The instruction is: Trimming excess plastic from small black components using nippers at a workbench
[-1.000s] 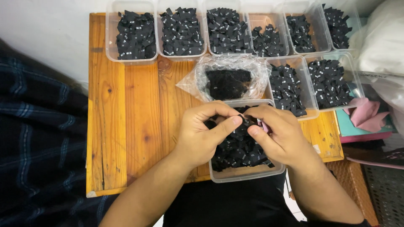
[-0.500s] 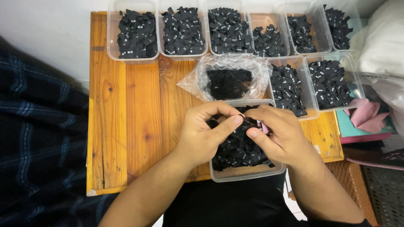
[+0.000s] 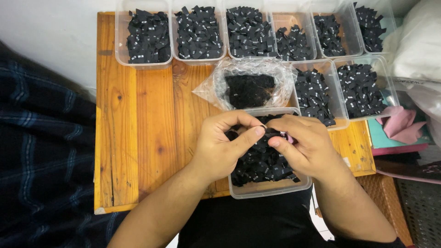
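From here I cannot make out the whole of the small black fabric label (image 3: 274, 133) pinched between the two hands; only a sliver of it shows between the fingertips, with a pinkish speck at its right end that I cannot identify. The near plastic tub (image 3: 268, 189) is half covered by both hands, and its front edge hangs past the worktop (image 3: 151, 138). The far tubs are cut off by the top of the picture.

The labels are small, flat, woven-looking black pieces with tiny pale marks, heaped loosely. The tubs are clear, thin-walled and rectangular with rounded corners: a far row (image 3: 197, 32) along the back edge, and two more tubs (image 3: 340, 87) to the right. A crinkled clear plastic bag (image 3: 250, 85) holds a matted black clump, just behind the near tub. The worktop is orange varnished planks with knots. A dark plaid cloth (image 3: 41, 151) lies on the left, and pink and teal fabric (image 3: 399, 128) on the right.

My left hand (image 3: 220, 147) comes in from below, palm down, thumb stretched toward the right hand, its grip narrow on the label. My right hand (image 3: 308, 147) is curled, forefinger and thumb closed on the same label. Both sit directly over the near tub, above its heap.
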